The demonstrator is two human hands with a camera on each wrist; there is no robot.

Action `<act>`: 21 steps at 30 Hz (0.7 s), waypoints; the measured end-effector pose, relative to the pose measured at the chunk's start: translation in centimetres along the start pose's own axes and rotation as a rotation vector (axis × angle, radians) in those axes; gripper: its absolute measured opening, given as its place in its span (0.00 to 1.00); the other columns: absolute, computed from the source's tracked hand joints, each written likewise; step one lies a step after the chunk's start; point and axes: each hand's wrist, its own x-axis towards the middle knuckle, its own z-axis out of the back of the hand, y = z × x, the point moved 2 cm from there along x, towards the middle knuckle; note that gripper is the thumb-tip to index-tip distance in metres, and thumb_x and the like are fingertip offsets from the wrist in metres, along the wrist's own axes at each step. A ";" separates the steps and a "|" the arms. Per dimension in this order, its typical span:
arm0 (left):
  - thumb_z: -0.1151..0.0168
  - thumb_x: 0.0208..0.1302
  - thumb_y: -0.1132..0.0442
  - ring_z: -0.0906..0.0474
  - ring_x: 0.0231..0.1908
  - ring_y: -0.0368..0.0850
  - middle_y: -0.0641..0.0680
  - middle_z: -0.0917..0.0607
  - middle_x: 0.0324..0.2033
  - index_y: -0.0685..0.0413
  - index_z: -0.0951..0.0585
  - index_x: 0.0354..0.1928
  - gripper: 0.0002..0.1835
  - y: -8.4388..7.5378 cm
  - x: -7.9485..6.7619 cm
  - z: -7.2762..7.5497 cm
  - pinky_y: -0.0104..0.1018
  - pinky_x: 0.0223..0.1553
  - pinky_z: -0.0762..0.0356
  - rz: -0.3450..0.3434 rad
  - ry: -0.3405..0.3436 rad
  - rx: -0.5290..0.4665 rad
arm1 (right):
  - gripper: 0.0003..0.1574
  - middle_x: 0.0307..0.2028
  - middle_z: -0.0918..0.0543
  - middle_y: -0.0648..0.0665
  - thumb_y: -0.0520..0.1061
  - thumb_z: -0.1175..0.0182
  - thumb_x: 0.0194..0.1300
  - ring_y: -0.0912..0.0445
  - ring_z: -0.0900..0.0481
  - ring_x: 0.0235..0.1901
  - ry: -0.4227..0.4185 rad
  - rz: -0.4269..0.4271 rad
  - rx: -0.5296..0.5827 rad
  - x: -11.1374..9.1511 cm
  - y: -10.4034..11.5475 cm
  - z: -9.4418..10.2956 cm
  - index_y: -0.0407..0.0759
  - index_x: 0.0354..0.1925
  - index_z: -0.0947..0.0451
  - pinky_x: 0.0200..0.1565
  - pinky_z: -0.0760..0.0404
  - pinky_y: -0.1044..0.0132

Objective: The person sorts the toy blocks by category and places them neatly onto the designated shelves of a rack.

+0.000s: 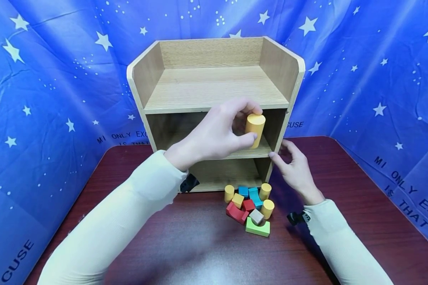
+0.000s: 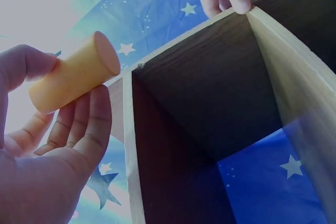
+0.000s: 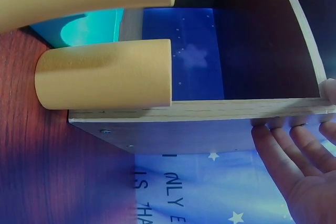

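Observation:
My left hand (image 1: 219, 132) holds a yellow cylinder block (image 1: 255, 126) between thumb and fingers, upright in front of the middle opening of a wooden shelf (image 1: 214, 89). In the left wrist view the cylinder (image 2: 76, 72) lies between the thumb above and the fingers below, its flat end showing. At the shelf's right side panel (image 1: 293, 85), my right hand (image 1: 299, 170) grips the edge, its thumb at the front and its fingers (image 3: 281, 153) along the outer face. The palm of the left hand is hidden in the head view.
On the dark red table (image 1: 185, 237), just before the shelf, sit several blocks: yellow cylinders (image 1: 267, 208), a red arch (image 1: 237, 213), a green arch (image 1: 257, 227), a grey block (image 1: 256, 216) and blue pieces (image 1: 243, 191). A blue starry curtain (image 1: 57, 79) surrounds the table.

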 end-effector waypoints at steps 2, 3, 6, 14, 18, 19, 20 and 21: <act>0.36 0.54 0.72 0.24 0.36 0.37 0.51 0.21 0.40 0.61 0.26 0.47 0.17 -0.1 0.3 0.1 0.30 0.39 0.24 0.002 -0.006 -0.007 | 0.23 0.43 0.20 0.34 0.36 0.39 0.63 0.61 0.26 0.41 0.000 0.002 0.006 0.0 -0.1 0.0 0.31 0.56 0.28 0.45 0.25 0.68; 0.36 0.54 0.71 0.24 0.37 0.37 0.51 0.21 0.40 0.61 0.26 0.47 0.18 -0.1 0.4 0.2 0.30 0.40 0.24 0.003 -0.010 -0.009 | 0.23 0.43 0.20 0.35 0.36 0.39 0.63 0.62 0.26 0.41 0.001 0.004 0.011 0.0 -0.1 0.0 0.31 0.56 0.28 0.44 0.25 0.71; 0.36 0.55 0.71 0.24 0.38 0.38 0.52 0.22 0.40 0.62 0.26 0.48 0.18 -0.1 0.9 0.4 0.29 0.41 0.24 0.011 -0.020 -0.030 | 0.24 0.44 0.20 0.35 0.36 0.39 0.63 0.63 0.25 0.42 0.003 0.007 0.021 0.0 -0.3 0.0 0.32 0.57 0.28 0.44 0.26 0.74; 0.36 0.56 0.71 0.23 0.40 0.40 0.54 0.22 0.42 0.64 0.27 0.50 0.19 0.5 2.3 0.9 0.28 0.40 0.22 0.014 -0.081 -0.022 | 0.23 0.44 0.19 0.37 0.37 0.39 0.63 0.63 0.25 0.42 0.000 0.002 0.005 0.0 -0.5 -0.1 0.33 0.56 0.28 0.45 0.23 0.63; 0.36 0.56 0.71 0.22 0.39 0.40 0.55 0.21 0.42 0.65 0.26 0.50 0.19 0.7 2.9 1.0 0.28 0.40 0.22 0.007 -0.105 -0.023 | 0.23 0.44 0.20 0.37 0.37 0.40 0.64 0.63 0.25 0.42 0.003 -0.002 0.010 0.0 -0.3 0.0 0.32 0.56 0.28 0.45 0.23 0.65; 0.36 0.56 0.71 0.22 0.38 0.40 0.54 0.21 0.42 0.65 0.26 0.50 0.19 0.7 3.1 1.0 0.28 0.40 0.22 0.005 -0.111 -0.023 | 0.23 0.44 0.20 0.37 0.37 0.40 0.64 0.63 0.25 0.42 0.005 -0.002 0.013 0.0 -0.3 0.0 0.32 0.56 0.28 0.45 0.23 0.67; 0.36 0.56 0.71 0.22 0.38 0.40 0.55 0.21 0.42 0.65 0.26 0.50 0.19 0.8 3.3 1.0 0.28 0.39 0.22 0.002 -0.118 -0.024 | 0.23 0.44 0.20 0.37 0.37 0.39 0.64 0.63 0.25 0.42 0.006 -0.003 0.015 0.0 -0.4 0.0 0.32 0.56 0.28 0.45 0.23 0.67; 0.36 0.56 0.71 0.22 0.37 0.39 0.54 0.21 0.41 0.65 0.25 0.50 0.19 0.9 3.4 1.0 0.28 0.39 0.22 -0.002 -0.126 -0.022 | 0.23 0.44 0.20 0.37 0.37 0.39 0.64 0.63 0.25 0.43 0.008 -0.003 0.018 0.0 -0.4 0.0 0.32 0.56 0.28 0.46 0.23 0.68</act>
